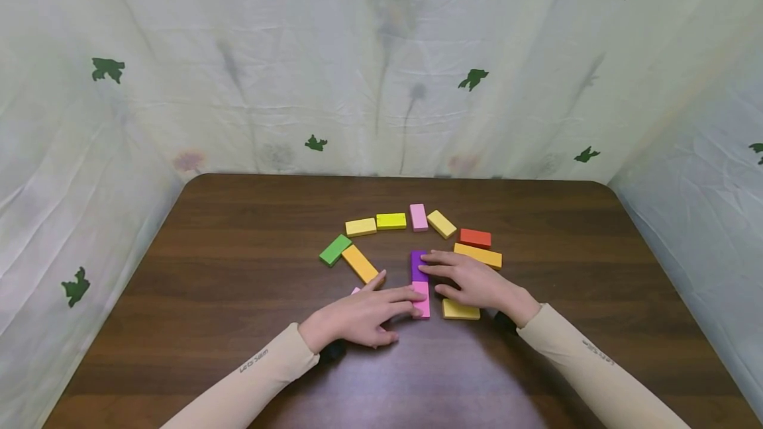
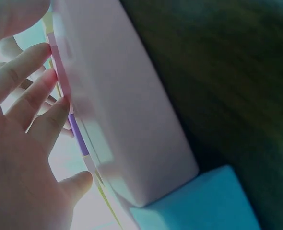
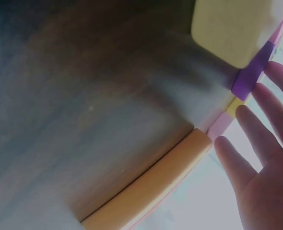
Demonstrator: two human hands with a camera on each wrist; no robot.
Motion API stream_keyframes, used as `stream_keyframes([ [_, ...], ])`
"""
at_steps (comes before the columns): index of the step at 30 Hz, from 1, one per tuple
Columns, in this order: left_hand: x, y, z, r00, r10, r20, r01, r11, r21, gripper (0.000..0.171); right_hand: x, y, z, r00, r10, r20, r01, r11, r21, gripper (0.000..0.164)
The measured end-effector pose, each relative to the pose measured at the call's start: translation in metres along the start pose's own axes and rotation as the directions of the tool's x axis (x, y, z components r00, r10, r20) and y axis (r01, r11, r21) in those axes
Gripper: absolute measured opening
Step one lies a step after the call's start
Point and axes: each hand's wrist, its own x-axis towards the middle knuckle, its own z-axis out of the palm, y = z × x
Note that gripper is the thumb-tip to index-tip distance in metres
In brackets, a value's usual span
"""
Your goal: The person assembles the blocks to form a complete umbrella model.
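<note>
A purple block point(image 1: 419, 265) and a pink block point(image 1: 422, 306) lie end to end on the table, forming a straight line toward the person. My left hand point(image 1: 366, 316) rests its extended fingertips on the pink block, from the left side. From the right, my right hand point(image 1: 471, 279) touches the purple block with loosely spread fingers. A pale yellow block point(image 1: 461, 310) lies just below the right hand. In the left wrist view, a large pale pink block point(image 2: 117, 96) and a blue block point(image 2: 199, 201) sit close to the left hand; the head view mostly hides them.
Several blocks form an arch around the hands: green point(image 1: 336, 250), orange point(image 1: 360, 264), yellow point(image 1: 391, 221), pink point(image 1: 418, 217), red point(image 1: 475, 238) and another orange one point(image 1: 478, 255). The brown table point(image 1: 238, 243) ends at a pale curtain point(image 1: 334, 85).
</note>
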Motion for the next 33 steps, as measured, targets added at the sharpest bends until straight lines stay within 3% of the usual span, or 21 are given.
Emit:
stream_keyframes([
  [5,-0.001,0.0,0.001,1.0,-0.003,-0.012,0.003,1.0,-0.011,0.049,0.0,0.0,0.0,1.0,-0.002,-0.002,0.002,1.0,0.007,0.047],
  [10,0.001,-0.003,-0.001,0.999,-0.052,-0.013,0.052,0.999,0.003,0.054,0.0,0.002,-0.003,1.0,0.006,-0.01,-0.006,1.0,0.018,0.048],
  [16,0.007,-0.008,-0.003,0.995,-0.098,-0.009,0.098,0.995,0.035,0.057,0.004,0.01,-0.009,0.997,-0.016,-0.072,0.017,1.0,0.009,0.047],
  [25,0.014,-0.01,-0.001,0.995,-0.103,-0.005,0.103,0.992,0.075,0.056,0.01,0.019,-0.016,0.995,0.033,-0.094,-0.03,0.999,0.032,0.048],
  [33,0.015,-0.01,0.0,0.994,-0.105,-0.002,0.105,0.993,0.051,0.054,0.019,0.025,-0.019,0.993,0.055,-0.101,-0.054,0.998,0.012,0.046],
])
